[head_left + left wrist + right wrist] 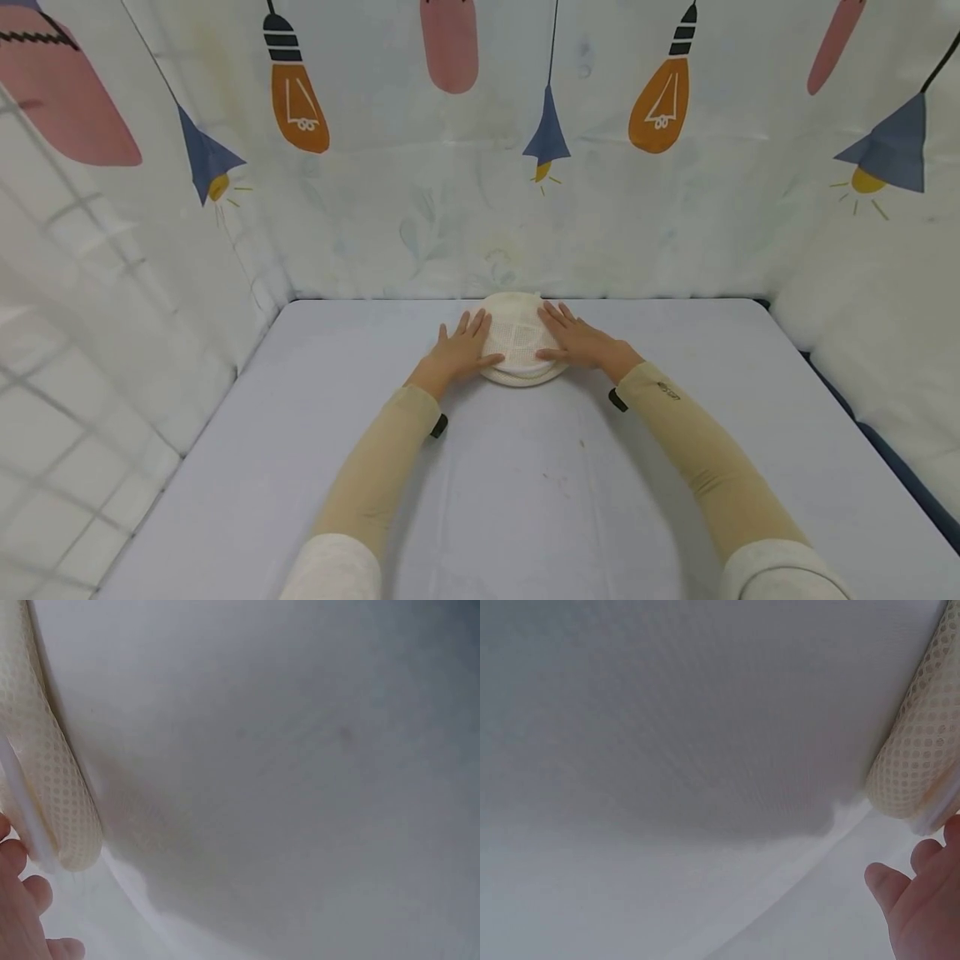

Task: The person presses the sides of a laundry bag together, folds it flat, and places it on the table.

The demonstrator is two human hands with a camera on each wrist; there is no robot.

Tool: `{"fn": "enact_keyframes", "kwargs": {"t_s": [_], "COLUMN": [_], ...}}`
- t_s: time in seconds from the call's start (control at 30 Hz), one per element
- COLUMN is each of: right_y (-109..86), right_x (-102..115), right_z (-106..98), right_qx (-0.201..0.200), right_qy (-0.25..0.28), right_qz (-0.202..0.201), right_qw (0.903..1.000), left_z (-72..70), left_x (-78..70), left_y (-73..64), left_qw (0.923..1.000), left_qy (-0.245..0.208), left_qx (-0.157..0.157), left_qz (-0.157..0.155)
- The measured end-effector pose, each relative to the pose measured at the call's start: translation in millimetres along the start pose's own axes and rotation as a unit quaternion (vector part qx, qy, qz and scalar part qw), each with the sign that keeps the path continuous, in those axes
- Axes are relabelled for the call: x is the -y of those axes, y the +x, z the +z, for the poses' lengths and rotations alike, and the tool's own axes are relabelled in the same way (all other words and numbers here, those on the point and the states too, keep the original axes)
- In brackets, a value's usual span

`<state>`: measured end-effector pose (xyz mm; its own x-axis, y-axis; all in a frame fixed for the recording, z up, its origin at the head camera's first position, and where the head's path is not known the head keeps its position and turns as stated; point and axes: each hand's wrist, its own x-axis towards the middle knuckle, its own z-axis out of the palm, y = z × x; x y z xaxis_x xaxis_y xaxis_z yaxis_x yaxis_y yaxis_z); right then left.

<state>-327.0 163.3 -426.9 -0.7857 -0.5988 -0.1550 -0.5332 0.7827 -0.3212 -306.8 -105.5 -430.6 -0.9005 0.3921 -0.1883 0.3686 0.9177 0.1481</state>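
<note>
A round, cream-coloured mesh item point(517, 335), like a soft mesh bag, lies at the far edge of the table. My left hand point(456, 353) rests on its left side with fingers spread and thumb pointing inward. On the opposite side my right hand point(581, 342) touches it in much the same way. Honeycomb mesh point(60, 780) with a pale band along it shows at the left of the left wrist view, fingertips point(37, 891) beside it. The right wrist view has the mesh edge point(911, 761) above my fingers point(889, 885). Its underside is hidden.
A pale cloth-covered table point(517, 500) stretches toward me. Behind it hangs a white curtain point(375, 225) printed with lamps and bulbs, and more curtain point(870, 317) hangs along both sides. Small dark wrist straps point(617, 400) show under the sleeves.
</note>
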Motion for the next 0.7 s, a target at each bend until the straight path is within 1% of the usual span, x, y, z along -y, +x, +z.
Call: {"fn": "enact_keyframes", "kwargs": {"t_s": [0.1,0.33,0.43,0.57,0.7], "right_y": [-2.3,-0.5,1.4,2.5,2.7], "right_x": [2.3,3.1,2.4,1.9,3.7], "right_z": [-1.2,-0.6,0.7,2.8,4.1], "right_qx": [-0.001,0.011,0.015,0.021,0.026], "right_qy": [0.002,0.016,0.012,-0.001,-0.008], "right_qz": [0.001,0.022,0.026,0.034,0.039], "right_qw": [1.0,0.9996,0.9995,0.9992,0.9989], "left_z": [-0.3,-1.3,-0.8,-0.8,-0.7], "left_x": [0.4,0.8,0.6,-1.1,-2.5], "left_y": [0.8,1.1,0.8,-0.9,-2.1], "left_qw": [1.0,1.0,0.9999,0.9995,0.9993], "left_qy": [-0.005,-0.009,-0.014,-0.032,-0.036], "left_qx": [0.0,0.002,0.003,0.005,0.009], "left_qz": [0.0,-0.003,-0.004,-0.007,-0.011]}}
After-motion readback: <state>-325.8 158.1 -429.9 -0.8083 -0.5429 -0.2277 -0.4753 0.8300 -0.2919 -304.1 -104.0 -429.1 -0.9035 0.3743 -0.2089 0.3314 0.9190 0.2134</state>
